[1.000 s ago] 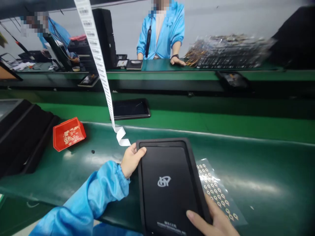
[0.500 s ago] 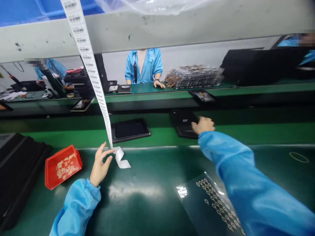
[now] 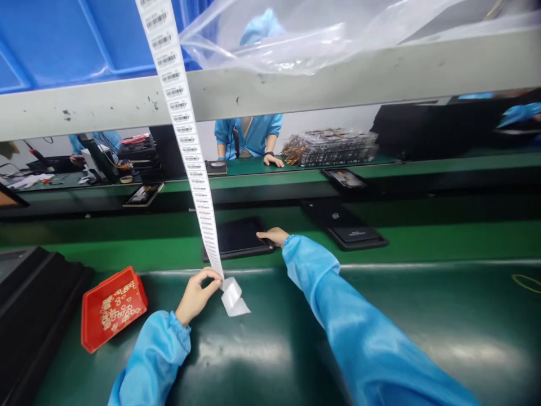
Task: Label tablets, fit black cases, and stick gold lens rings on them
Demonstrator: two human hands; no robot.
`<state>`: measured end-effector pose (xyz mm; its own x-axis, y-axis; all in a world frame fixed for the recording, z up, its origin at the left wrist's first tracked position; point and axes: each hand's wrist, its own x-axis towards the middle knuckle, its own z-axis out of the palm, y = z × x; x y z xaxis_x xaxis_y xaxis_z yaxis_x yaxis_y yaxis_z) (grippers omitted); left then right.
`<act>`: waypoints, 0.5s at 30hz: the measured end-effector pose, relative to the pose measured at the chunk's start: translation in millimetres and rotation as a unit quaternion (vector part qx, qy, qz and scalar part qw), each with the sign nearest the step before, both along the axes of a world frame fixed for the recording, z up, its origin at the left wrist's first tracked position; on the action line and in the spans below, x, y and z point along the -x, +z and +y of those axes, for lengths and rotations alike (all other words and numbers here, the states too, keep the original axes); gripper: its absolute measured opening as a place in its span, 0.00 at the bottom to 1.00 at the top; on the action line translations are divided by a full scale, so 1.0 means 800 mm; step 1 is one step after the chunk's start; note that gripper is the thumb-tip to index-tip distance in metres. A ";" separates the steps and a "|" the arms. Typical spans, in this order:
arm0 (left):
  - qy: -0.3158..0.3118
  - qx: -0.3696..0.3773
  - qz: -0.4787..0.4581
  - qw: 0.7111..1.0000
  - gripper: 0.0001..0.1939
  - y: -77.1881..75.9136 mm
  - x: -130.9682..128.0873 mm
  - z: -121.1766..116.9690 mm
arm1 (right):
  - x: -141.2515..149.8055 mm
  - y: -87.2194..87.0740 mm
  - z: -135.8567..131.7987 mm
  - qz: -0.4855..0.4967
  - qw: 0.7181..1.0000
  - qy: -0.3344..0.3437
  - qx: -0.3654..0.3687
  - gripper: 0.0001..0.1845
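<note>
A long strip of barcode labels (image 3: 190, 152) hangs down from above, its curled white end (image 3: 234, 296) just over the dark green bench. My left hand (image 3: 198, 294) pinches the strip near that lower end. Farther back, my right hand (image 3: 274, 237) grips the right edge of a black tablet (image 3: 239, 235), which lies screen up on the bright green belt, partly behind the strip. To its right another black tablet (image 3: 350, 228) lies back up, with nothing touching it.
A red bin (image 3: 91, 316) of small pale rings stands at left beside black stacked items (image 3: 34, 316). A grey shelf beam (image 3: 296, 93) crosses above, with a blue bin (image 3: 84, 39) on it. Across the belt a co-worker's hand (image 3: 274, 160) rests near bagged parts (image 3: 333, 146).
My right hand has left the back-up tablet and moved left onto the screen-up tablet. My left hand has closed on the label strip. The view has tilted up.
</note>
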<state>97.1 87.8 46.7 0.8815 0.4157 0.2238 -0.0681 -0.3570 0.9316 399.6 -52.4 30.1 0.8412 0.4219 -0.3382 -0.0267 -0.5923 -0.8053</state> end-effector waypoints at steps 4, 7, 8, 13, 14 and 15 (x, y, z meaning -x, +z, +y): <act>0.010 0.057 0.010 0.998 0.18 0.015 0.027 -0.023 | 0.017 0.016 -0.024 0.025 0.994 -0.022 -0.100 0.11; -0.008 0.133 -0.008 0.991 0.30 0.039 0.066 -0.043 | 0.012 0.043 -0.054 0.018 0.984 -0.039 -0.174 0.09; -0.017 0.155 -0.020 0.988 0.33 0.048 0.080 -0.051 | 0.007 0.054 -0.068 0.018 0.981 -0.039 -0.190 0.09; 0.026 0.040 -0.047 0.998 0.34 0.086 0.137 -0.103 | -0.016 0.094 -0.144 0.045 0.979 0.003 -0.199 0.08; 0.039 -0.015 -0.051 0.998 0.32 0.092 0.144 -0.112 | -0.013 0.096 -0.155 0.052 0.980 0.022 -0.189 0.09; 0.046 -0.068 -0.059 0.995 0.30 0.098 0.148 -0.119 | -0.007 0.095 -0.164 0.062 0.981 0.048 -0.178 0.11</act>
<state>-21.6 -7.8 125.0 0.8055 0.4525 0.3826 -0.1348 -0.4888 0.8619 405.0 -183.9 105.9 0.7537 0.6067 -0.2525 -0.0954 -0.2791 -0.9555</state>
